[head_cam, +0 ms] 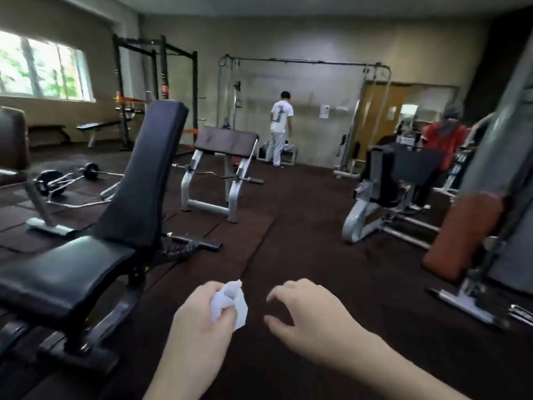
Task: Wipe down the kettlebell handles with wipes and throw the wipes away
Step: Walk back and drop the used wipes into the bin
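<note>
My left hand (202, 316) is at the bottom centre, shut on a crumpled white wipe (235, 301) that sticks out above and to the right of the fingers. Just to its right, my right hand (305, 316) hovers with curled, spread fingers and holds nothing. The two hands are a short gap apart above the dark rubber floor. No kettlebell and no bin can be seen.
A black adjustable bench (95, 255) stands close on the left. A preacher-curl bench (225, 157) is ahead, a grey machine (386, 203) at right, and a brown pad (464, 235) near right. A person in white (281, 125) stands far ahead. A strip of open floor (297, 226) runs forward.
</note>
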Motion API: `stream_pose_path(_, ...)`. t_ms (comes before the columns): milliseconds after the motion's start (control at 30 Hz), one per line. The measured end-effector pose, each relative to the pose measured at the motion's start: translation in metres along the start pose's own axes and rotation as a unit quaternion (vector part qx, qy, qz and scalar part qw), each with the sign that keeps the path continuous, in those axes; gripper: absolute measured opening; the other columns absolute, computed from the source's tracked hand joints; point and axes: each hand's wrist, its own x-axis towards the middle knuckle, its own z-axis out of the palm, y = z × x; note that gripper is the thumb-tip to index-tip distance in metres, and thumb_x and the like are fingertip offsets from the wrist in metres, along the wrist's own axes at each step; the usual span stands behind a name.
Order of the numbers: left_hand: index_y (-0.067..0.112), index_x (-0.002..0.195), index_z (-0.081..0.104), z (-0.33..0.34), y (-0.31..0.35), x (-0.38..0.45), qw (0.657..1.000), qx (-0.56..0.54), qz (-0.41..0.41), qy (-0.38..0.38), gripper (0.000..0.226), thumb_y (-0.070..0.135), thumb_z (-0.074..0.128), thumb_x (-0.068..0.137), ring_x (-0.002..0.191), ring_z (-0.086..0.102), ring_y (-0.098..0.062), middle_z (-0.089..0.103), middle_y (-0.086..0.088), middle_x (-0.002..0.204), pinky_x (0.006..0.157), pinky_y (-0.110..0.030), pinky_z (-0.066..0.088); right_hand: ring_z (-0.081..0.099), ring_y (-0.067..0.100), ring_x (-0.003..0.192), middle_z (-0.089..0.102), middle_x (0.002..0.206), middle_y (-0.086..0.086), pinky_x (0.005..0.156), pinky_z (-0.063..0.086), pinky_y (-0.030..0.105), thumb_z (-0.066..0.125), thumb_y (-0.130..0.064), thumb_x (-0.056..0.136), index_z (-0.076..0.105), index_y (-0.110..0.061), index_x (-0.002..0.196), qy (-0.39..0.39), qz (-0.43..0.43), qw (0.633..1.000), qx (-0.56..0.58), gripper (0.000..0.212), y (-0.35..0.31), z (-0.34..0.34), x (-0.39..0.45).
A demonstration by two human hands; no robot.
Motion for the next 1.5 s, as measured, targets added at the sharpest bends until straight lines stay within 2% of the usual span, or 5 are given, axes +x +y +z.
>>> stream_pose_path(267, 0.046, 0.082, 0.065, 0.006, 0.16, 0.065, 0.992, -0.043, 0.099, -0.057, 0.013, 0.037, 0.056, 0.078, 0.07, 0.064, -0.005, 0.066, 0.008, 0.078, 0.065, -0.023, 0.051, 0.054, 0.013, 0.114, 0.062, 0.115, -0.013, 0.097, 0.045, 0.035, 0.048, -0.057, 0.092, 0.058, -0.032, 0.12, 0.028, 0.162, 0.986, -0.008, 0.039, 0.058, -0.172, 0.013)
stream_pose_path(400, 0.035, 0.079, 0.069, -0.029, 0.26, 0.079, 0.973, -0.012, 0.139, -0.185, 0.024, 0.015, 0.064, 0.093, 0.068, 0.065, -0.006, 0.067, 0.018, 0.084, 0.066, -0.027, 0.053, 0.056, 0.017, 0.112, 0.064, 0.111, -0.01, 0.093, 0.046, 0.037, 0.05, -0.056, 0.092, 0.06, -0.032, 0.117, 0.038, 0.239, 0.97, 0.006, 0.036, 0.055, -0.27, -0.006)
stream_pose_path(667, 0.027, 0.091, 0.067, 0.023, 0.472, 0.047, 0.863, -0.015, 0.352, -0.361, 0.017, 0.011, 0.06, 0.09, 0.073, 0.062, -0.014, 0.066, 0.005, 0.084, 0.068, -0.034, 0.049, 0.061, 0.027, 0.104, 0.068, 0.105, -0.001, 0.087, 0.052, 0.042, 0.053, -0.053, 0.09, 0.063, -0.027, 0.111, 0.151, 0.393, 0.904, -0.067, 0.034, 0.071, -0.43, -0.101)
stream_pose_path(1167, 0.021, 0.092, 0.065, 0.221, 0.678, -0.284, 0.577, -0.165, 0.521, -0.607, 0.012, 0.015, 0.054, 0.091, 0.079, 0.059, -0.015, 0.064, 0.003, 0.084, 0.063, -0.031, 0.045, 0.064, 0.028, 0.101, 0.071, 0.103, 0.001, 0.08, 0.054, 0.04, 0.053, -0.049, 0.091, 0.066, -0.02, 0.105, 0.154, 0.761, 0.595, -0.209, 0.035, 0.093, -0.571, -0.503)
stream_pose_path(1500, 0.023, 0.085, 0.063, 0.37, 0.706, -0.463, 0.431, -0.163, 0.519, -0.72, 0.013, 0.014, 0.054, 0.089, 0.072, 0.056, -0.01, 0.063, 0.004, 0.077, 0.06, -0.026, 0.044, 0.062, 0.015, 0.11, 0.069, 0.114, -0.011, 0.089, 0.054, 0.039, 0.052, -0.053, 0.092, 0.066, -0.03, 0.114, 0.206, 0.888, 0.372, -0.174, 0.035, 0.105, -0.527, -0.683)
